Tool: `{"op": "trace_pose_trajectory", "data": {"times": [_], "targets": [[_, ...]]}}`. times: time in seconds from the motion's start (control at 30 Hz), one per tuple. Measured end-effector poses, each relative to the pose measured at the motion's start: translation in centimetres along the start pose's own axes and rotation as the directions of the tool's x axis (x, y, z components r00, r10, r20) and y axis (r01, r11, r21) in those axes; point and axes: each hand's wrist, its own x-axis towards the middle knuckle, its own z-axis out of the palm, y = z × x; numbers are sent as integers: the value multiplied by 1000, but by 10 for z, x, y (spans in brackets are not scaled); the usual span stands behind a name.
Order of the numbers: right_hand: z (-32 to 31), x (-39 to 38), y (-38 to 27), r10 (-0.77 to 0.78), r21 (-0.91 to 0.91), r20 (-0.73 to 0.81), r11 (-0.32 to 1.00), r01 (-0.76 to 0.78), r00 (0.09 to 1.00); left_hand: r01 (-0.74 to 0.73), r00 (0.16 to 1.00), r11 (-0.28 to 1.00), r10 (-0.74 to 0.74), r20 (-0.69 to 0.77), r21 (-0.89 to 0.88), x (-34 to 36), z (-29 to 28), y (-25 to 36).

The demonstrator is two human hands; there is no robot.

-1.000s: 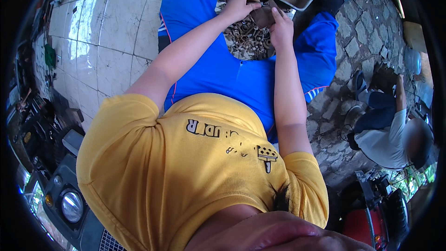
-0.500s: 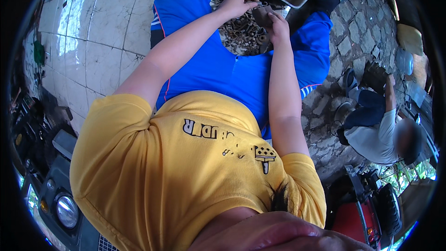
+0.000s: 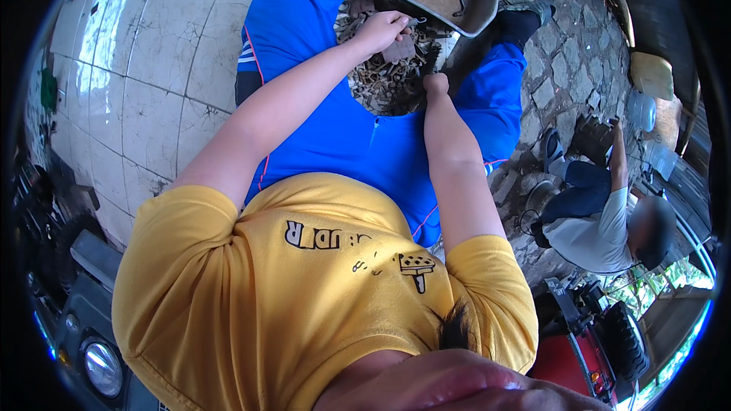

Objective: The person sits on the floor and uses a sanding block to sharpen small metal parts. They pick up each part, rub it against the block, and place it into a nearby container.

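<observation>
My left hand is closed in a pinch on a small metal spring with a hooked end. Just below those fingers, a flat brownish plate lies on a heap of small metal parts between my legs. My right hand reaches down at the heap's right side, with its fingers hidden. A dark, narrow piece shows right beyond it; whether the hand holds this cannot be made out. Past the heap stands a grey rectangular basin with a few thin metal pieces inside.
White floor tiles spread to the left, rough stone paving to the right. Another person sits low at the right. A vehicle with a round headlight stands lower left, a red vehicle lower right.
My right hand has let go of the flat plate, which now lies on the heap, and has moved down toward me. My left hand still pinches the spring. The whole view has shifted slightly.
</observation>
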Motion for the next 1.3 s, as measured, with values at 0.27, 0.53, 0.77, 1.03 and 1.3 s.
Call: {"op": "trace_pose_trajectory", "data": {"times": [0.27,0.53,0.77,1.03,1.3], "targets": [[-1,12,6,106,109,-17,989,-104,994,-16,999,998,18,29,-64,6,3,6],[25,38,29,148,394,19,908,-143,989,-49,997,994,55,48,-100,3,9,12],[9,21,19,207,723,252,609,-326,945,2,998,998,3,66,-64,6,11,3],[17,22,13,144,730,435,520,-442,889,-2,998,999,4,56,-42,7,7,-9],[-6,-21,-26,125,527,-19,845,-96,992,-7,998,999,11,70,-50,6,-6,-20]]}}
